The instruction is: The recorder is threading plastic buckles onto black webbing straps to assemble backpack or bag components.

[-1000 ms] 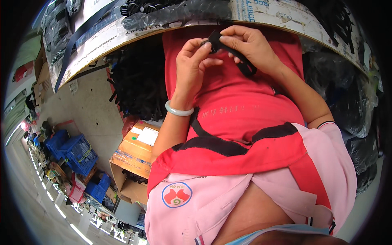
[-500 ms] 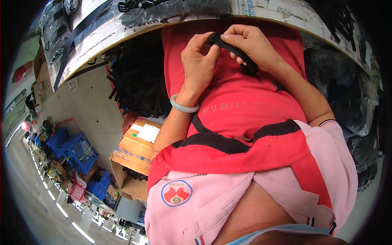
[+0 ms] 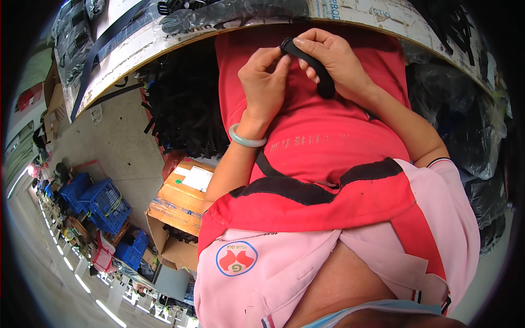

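A black curved plastic part (image 3: 313, 66) is held over my red apron, just below the edge of a cardboard-covered workbench (image 3: 383, 19). My right hand (image 3: 336, 63) wraps around its lower length. With its fingertips, my left hand (image 3: 265, 82) pinches the part's upper end; a pale green bangle (image 3: 246, 139) circles that wrist. Both hands touch each other at the part's tip.
Bags of black parts (image 3: 465, 120) hang at the right. A heap of black pieces (image 3: 183, 109) lies under the bench. An open cardboard box (image 3: 178, 199) stands on the floor at left, with blue crates (image 3: 101, 202) farther off.
Both hands with the black part have shifted slightly up and to the right in view. The left fingers have closed tighter onto the part's top end.
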The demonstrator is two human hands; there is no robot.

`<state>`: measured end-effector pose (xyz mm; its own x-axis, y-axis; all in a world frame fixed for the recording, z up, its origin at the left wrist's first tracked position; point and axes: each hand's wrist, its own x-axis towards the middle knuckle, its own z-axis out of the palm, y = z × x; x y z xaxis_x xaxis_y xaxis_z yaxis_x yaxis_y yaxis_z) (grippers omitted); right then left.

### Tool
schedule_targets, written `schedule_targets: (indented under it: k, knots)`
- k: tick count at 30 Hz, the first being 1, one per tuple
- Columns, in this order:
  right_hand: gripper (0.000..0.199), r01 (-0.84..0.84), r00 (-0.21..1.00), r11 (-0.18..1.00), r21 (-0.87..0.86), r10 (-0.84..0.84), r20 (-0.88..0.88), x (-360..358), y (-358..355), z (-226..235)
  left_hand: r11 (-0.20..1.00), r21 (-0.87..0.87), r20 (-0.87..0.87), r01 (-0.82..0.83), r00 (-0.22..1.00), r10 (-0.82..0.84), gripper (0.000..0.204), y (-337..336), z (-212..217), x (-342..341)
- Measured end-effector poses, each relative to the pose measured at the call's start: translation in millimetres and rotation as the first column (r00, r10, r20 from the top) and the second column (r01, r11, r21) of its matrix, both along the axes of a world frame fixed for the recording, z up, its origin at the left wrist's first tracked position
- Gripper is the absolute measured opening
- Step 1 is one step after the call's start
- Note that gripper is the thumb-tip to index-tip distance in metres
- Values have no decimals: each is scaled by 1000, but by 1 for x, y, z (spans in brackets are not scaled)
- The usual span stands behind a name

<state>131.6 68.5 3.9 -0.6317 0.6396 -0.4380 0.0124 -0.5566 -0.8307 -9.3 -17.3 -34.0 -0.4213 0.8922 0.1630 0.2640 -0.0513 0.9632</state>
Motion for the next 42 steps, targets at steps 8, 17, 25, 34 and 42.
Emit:
schedule_targets:
  k: [8, 17, 25, 34, 42]
  knots:
    - [28, -143, 989, 985, -94, 140, -39, 1, 11, -9, 996, 5, -307, 89, 948, -83, 15, -5, 2, -8]
    - [15, -30, 999, 696, 717, 14, 29, 6, 3, -15, 960, -224, 788, 169, 611, 76, 25, -1, 5, -9]
    - [28, -334, 924, 846, 415, 206, 322, 13, 16, 10, 980, -167, 693, 106, 720, 40, 23, -1, 17, -6]
    - [24, -222, 957, 967, 124, 191, 219, 6, 20, -2, 990, -107, 629, 92, 777, -4, 16, -7, 18, -6]
    - [24, -341, 935, 932, -126, 350, 61, 11, 12, 4, 997, 26, 470, 67, 880, -71, 12, -17, 17, -10]
